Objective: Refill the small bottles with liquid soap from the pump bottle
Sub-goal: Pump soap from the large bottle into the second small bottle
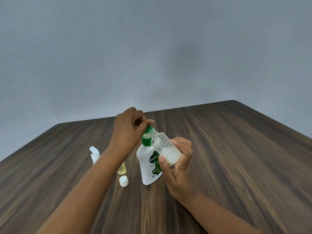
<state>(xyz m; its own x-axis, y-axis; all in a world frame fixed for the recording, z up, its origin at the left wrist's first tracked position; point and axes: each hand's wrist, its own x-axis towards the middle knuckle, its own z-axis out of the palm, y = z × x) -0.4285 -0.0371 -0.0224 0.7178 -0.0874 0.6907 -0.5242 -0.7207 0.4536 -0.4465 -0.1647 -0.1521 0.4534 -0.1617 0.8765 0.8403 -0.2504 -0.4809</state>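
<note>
Dettol pump bottle (148, 164) is filling the small clear bottle (166, 149); my right hand (180, 168) grips it, my left hand (128, 127) clasps the pump; next I should press slowly.

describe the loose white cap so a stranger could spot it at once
On the dark wooden table, find the white pump bottle with the green top. Just left of its base lies the white cap, in front of a small bottle of yellow liquid. It alone is short, round and on no bottle.
</note>
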